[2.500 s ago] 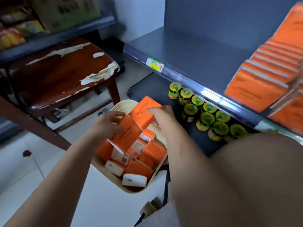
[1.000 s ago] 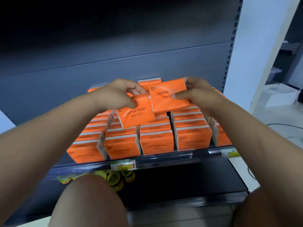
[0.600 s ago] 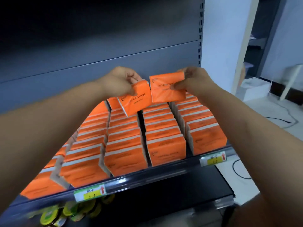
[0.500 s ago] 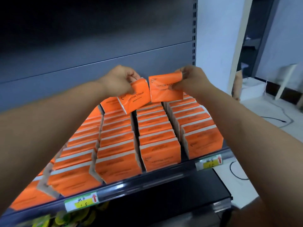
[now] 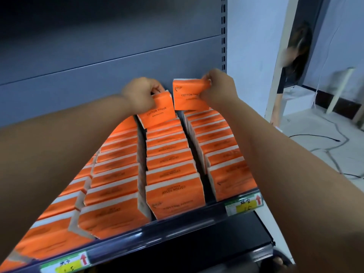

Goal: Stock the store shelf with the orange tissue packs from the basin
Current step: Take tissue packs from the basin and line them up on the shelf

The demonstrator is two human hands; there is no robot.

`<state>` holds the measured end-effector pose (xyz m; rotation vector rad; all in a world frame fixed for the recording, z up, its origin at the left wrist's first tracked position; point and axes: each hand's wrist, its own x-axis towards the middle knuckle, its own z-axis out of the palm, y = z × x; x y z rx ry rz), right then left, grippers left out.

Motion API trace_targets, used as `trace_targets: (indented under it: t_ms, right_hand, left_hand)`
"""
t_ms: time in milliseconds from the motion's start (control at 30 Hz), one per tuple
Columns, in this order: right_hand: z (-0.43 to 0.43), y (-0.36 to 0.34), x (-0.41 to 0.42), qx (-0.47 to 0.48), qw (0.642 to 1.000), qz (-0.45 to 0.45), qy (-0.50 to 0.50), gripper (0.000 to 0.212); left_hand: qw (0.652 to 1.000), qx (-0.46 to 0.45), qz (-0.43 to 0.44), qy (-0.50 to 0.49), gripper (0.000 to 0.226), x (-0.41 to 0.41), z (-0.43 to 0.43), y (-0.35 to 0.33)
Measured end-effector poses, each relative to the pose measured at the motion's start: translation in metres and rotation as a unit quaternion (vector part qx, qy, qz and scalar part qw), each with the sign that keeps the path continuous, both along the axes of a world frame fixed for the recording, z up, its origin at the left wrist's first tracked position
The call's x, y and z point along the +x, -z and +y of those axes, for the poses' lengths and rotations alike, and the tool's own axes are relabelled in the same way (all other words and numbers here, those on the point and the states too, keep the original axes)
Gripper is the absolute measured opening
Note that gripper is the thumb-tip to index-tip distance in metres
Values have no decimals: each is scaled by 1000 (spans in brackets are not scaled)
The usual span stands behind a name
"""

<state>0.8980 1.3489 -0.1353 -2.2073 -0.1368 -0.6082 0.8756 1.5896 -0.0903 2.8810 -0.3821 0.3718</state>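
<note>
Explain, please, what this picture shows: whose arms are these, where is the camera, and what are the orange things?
There is no machine: a person works with bare hands. The camera sits on that person's head, looking forward and down, so both arms reach in from below. The left hand grips one orange plastic-wrapped tissue pack, tilted, at the back of a row. The right hand pinches a second orange pack by its upper corner, beside the first. The dark metal shelf carries rows of orange packs, with yellow-green price labels on its front rail.

Pale blue wall (image 5: 254,56), cream door frame (image 5: 287,36), black cables (image 5: 315,135) on white floor (image 5: 307,125)
</note>
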Motion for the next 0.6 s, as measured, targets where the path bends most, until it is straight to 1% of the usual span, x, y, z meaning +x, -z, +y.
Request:
trace_targets:
  t_ms: [233, 400, 500, 600]
  right_hand:
    - [-2, 0, 14, 10, 1000, -6, 18, 39]
    - [1, 5, 18, -15, 1000, -5, 17, 40]
    - [-1, 7, 21, -33, 999, -9, 20, 41]
    - [-1, 8, 22, -40, 999, -9, 25, 42]
  left_hand:
    - [998, 51, -48, -2, 51, 13, -6, 10]
    - [993, 101, -65, 2, 58, 16, -4, 17]
    - [984, 144, -102, 17, 59, 14, -4, 23]
    - [981, 149, -125, -5, 56, 9, -3, 28]
